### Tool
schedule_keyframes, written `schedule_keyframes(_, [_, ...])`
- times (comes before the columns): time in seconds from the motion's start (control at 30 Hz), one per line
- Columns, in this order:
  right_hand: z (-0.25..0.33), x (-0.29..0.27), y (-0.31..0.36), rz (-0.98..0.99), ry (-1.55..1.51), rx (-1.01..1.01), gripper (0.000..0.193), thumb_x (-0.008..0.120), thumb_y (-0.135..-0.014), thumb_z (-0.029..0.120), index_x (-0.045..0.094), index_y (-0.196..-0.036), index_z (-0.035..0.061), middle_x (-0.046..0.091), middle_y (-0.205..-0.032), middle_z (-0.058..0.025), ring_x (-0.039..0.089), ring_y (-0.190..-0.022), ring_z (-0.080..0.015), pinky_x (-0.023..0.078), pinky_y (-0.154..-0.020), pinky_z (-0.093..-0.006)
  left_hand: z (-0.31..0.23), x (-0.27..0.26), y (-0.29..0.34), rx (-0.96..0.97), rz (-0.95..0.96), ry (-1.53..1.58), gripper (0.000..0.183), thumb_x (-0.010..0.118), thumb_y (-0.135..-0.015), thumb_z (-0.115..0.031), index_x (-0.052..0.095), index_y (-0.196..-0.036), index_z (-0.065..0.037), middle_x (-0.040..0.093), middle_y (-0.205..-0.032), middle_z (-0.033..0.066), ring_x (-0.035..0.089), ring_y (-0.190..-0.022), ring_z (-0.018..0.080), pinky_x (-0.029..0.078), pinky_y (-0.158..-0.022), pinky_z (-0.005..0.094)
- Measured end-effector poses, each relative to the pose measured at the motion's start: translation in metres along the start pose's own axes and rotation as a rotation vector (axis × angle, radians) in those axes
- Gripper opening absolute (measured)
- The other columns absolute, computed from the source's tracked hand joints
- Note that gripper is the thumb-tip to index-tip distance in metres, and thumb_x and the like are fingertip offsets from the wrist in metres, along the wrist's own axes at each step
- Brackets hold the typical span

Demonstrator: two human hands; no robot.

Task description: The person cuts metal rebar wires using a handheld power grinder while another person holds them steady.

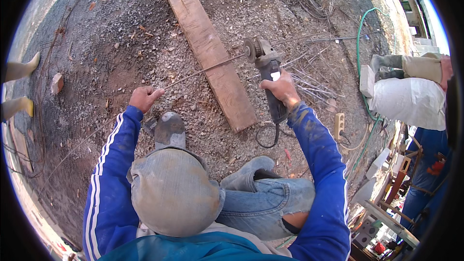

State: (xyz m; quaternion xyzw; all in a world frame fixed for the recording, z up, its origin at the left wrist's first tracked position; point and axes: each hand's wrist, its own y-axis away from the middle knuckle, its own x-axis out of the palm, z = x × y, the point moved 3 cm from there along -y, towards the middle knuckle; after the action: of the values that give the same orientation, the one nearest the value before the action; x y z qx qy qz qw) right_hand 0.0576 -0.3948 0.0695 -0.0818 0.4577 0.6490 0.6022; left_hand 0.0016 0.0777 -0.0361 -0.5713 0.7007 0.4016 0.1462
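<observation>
My left hand (pixel 144 98) is closed around a thin steel rod (pixel 203 70). The rod runs from the lower left through my fist and lies across a worn wooden plank (pixel 212 48). In my right hand (pixel 282 89) is an angle grinder (pixel 271 67), gripped by its dark body. Its round disc (pixel 249 50) is at the rod, just right of the plank; whether they touch I cannot tell. A black cord loops from the grinder's rear end. My boot (pixel 170 128) stands on the gravel near my left hand.
Cut rods (pixel 311 84) lie in a pile right of the grinder. Beside my right forearm is a power strip (pixel 340 125), with a green hose (pixel 360 43) beyond it. People's boots show at the left (pixel 31 65) and right edges. A white sack (pixel 408 101) is at the right.
</observation>
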Motion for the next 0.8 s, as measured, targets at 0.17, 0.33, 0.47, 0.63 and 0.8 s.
schedule_keyframes(0.17, [0.000, 0.009, -0.004, -0.045, 0.075, -0.045, 0.073, 0.080, -0.055, 0.039, 0.063, -0.109, -0.0072, 0.070, -0.100, -0.0194, 0.068, -0.094, -0.0314, 0.053, -0.085, -0.0386, 0.007, -0.005, 0.025, 0.032, -0.108, -0.010, 0.055, 0.072, -0.084, -0.051, 0.065, -0.067, 0.000, 0.058, -0.058, 0.0164, 0.056, -0.053, 0.0261, 0.045, -0.057, 0.0408])
schedule_keyframes(0.33, [0.010, 0.006, 0.001, 0.052, -0.063, -0.012, 0.060, 0.081, -0.057, 0.032, 0.065, -0.103, -0.0021, 0.071, -0.093, -0.0141, 0.069, -0.084, -0.0254, 0.054, -0.079, -0.0354, 0.011, -0.007, 0.027, -0.030, -0.092, -0.059, 0.059, 0.069, -0.085, -0.055, 0.062, -0.065, 0.001, 0.056, -0.056, 0.0152, 0.053, -0.053, 0.0261, 0.045, -0.058, 0.0415])
schedule_keyframes(0.47, [0.024, 0.015, -0.002, 0.018, -0.033, -0.047, 0.054, 0.082, -0.057, 0.029, 0.066, -0.100, 0.0008, 0.071, -0.088, -0.0113, 0.068, -0.080, -0.0231, 0.054, -0.075, -0.0352, 0.033, 0.002, 0.008, -0.199, -0.001, 0.065, 0.062, 0.069, -0.082, -0.061, 0.066, -0.070, 0.000, 0.057, -0.059, 0.0137, 0.056, -0.059, 0.0237, 0.045, -0.062, 0.0411])
schedule_keyframes(0.63, [0.014, 0.018, -0.011, -0.021, 0.003, -0.055, 0.052, 0.081, -0.058, 0.029, 0.066, -0.099, 0.0016, 0.071, -0.089, -0.0109, 0.068, -0.079, -0.0230, 0.054, -0.074, -0.0354, 0.010, -0.002, 0.022, -0.100, -0.109, 0.052, 0.048, 0.074, -0.084, -0.049, 0.066, -0.076, -0.003, 0.059, -0.062, 0.0075, 0.053, -0.058, 0.0169, 0.045, -0.059, 0.0344])
schedule_keyframes(0.8, [0.025, 0.021, -0.004, 0.001, -0.014, -0.060, 0.052, 0.081, -0.058, 0.028, 0.067, -0.100, 0.0010, 0.071, -0.089, -0.0107, 0.068, -0.079, -0.0221, 0.054, -0.075, -0.0351, 0.012, 0.007, 0.034, -0.049, -0.210, 0.027, 0.046, 0.074, -0.084, -0.051, 0.069, -0.079, -0.005, 0.062, -0.063, 0.0094, 0.058, -0.058, 0.0206, 0.048, -0.060, 0.0367])
